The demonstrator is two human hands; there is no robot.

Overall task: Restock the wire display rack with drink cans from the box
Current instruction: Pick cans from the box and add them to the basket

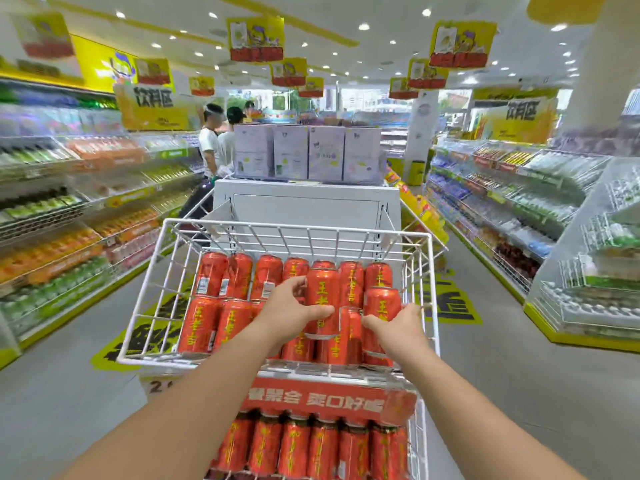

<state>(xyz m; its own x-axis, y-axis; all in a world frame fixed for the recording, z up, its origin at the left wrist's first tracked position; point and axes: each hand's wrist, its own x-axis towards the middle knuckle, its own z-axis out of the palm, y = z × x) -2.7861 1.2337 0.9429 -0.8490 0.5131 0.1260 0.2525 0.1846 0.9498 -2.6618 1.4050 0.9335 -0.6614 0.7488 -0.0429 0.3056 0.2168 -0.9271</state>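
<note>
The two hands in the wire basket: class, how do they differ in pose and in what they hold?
The left hand wraps around a raised red can, thumb in front; the right hand grips a can at the basket's right side. The left-hand can stands above its neighbours; the right-hand can sits lower, beside them. Both cans are upright and carry the same red design.

You see glossy red metal cans (322,299) in a white-coated wire rack (301,233); at twelve o'clock, matt pale cardboard boxes (308,152).
</note>
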